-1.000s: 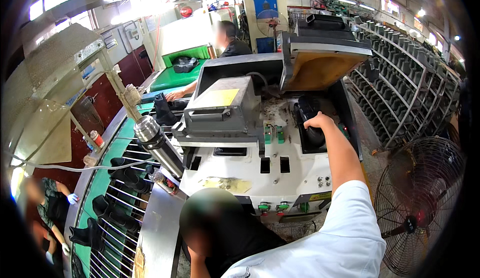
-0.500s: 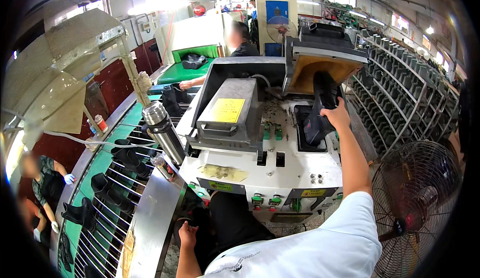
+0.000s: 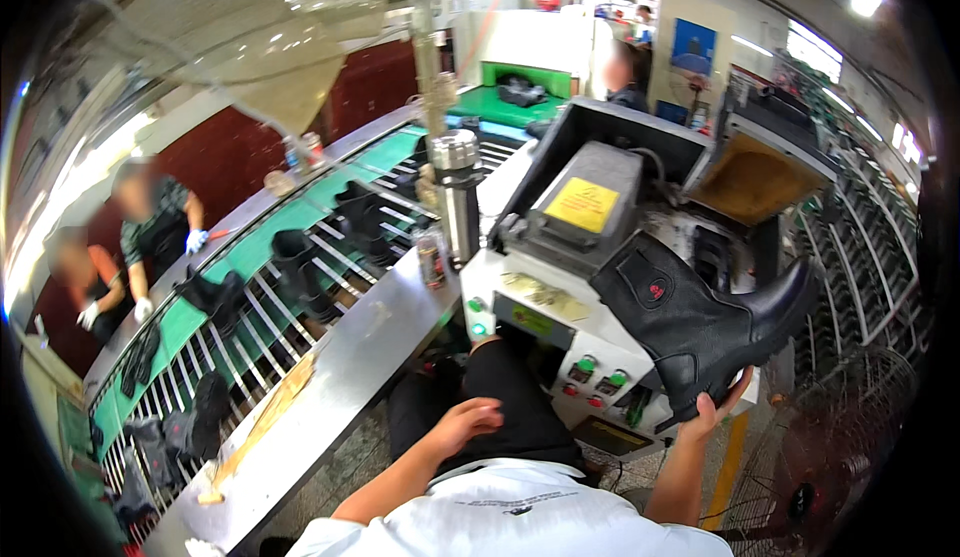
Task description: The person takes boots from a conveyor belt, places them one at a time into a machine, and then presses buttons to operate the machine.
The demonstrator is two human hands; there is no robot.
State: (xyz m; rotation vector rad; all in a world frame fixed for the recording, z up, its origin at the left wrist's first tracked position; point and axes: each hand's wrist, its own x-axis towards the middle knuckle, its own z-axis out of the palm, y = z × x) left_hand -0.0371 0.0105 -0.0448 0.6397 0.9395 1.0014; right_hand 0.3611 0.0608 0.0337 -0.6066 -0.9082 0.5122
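My right hand (image 3: 712, 412) grips a black leather boot (image 3: 672, 322) with a small red mark on its shaft. The hand holds it under the heel and sole, with the toe pointing right. The boot hangs in front of a white two-station machine (image 3: 625, 342) and hides part of its right side. At that side a padded lid (image 3: 757, 179) stands raised above a dark well (image 3: 712, 255). My left hand (image 3: 466, 425) hovers above my lap, holding nothing, its fingers loosely bent and apart.
Left of me runs a roller conveyor (image 3: 258, 327) carrying several boots, behind a metal ledge (image 3: 350, 357). A steel flask (image 3: 458, 192) and a small bottle (image 3: 430, 259) stand there. Two co-workers are across it, another behind the machine. A floor fan (image 3: 830, 457) and racks (image 3: 870, 227) are at right.
The boot has come out of the right station, beneath the raised lid, toward me in my right hand. My left hand has risen and moved right. The view has turned left.
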